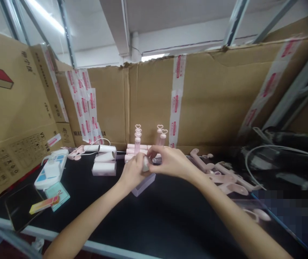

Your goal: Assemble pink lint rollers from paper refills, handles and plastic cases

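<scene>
Both hands meet over the middle of the black table (154, 223). My left hand (133, 169) is closed round a small whitish piece (145, 164), mostly covered by the fingers. My right hand (170, 162) curls against it with thumb and fingertips drawn together; what they grip is hidden. Below them rests a translucent pale box (144, 185). Just behind stand pink tubes with heart-shaped tops (137, 138), and a second such group (161, 135) is to the right. Pink cylinders (130, 151) lie stacked behind my left hand.
White cylinders (103, 168) lie in a clear tray at left. Farther left are a white power strip (52, 169), a phone (21, 207) and a yellow-orange strip (44, 204). Loose pink parts (228, 180) cover the right side. Cardboard walls (148, 100) enclose the back and left.
</scene>
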{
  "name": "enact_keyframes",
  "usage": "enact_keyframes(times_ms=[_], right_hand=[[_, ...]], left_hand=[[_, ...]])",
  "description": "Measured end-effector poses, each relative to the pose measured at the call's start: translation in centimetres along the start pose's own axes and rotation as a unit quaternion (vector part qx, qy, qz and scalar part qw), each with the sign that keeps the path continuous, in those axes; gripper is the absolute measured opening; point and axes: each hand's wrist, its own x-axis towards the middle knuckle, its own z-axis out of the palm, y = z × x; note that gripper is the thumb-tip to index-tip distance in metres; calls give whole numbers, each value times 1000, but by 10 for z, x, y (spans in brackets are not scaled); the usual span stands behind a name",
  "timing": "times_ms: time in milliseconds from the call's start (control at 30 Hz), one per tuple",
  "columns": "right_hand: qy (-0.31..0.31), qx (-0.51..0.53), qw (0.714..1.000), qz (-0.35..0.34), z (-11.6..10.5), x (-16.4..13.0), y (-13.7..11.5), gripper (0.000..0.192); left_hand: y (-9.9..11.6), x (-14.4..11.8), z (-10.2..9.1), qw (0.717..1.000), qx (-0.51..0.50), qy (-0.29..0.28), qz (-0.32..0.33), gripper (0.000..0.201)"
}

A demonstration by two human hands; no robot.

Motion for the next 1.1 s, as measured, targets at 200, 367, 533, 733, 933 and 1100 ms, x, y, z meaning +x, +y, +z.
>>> enact_keyframes(times_ms=[200, 367, 533, 733, 933, 1100], right_hand=[[-2, 2, 1000, 2, 3, 0, -3, 25], [41, 187, 981, 5, 9, 10, 27, 26], [35, 270, 962, 32, 24, 18, 52, 20], [164, 418, 894, 5, -7, 26, 33, 46], [137, 522, 839, -66, -21, 38, -8, 43], [54, 350, 934, -53, 26, 19, 15, 83]], left_hand=[[-4, -1, 0, 1000, -4, 1, -2, 35], [-10, 8, -1, 991, -80, 91, -56, 35], [-17, 15, -1, 963, -160, 199, -90, 32], [-2, 9, 11, 957, -221, 169, -75, 32], [14, 9, 19, 957, -255, 126, -61, 33], [17, 18, 13, 934, -307, 175, -52, 35]])
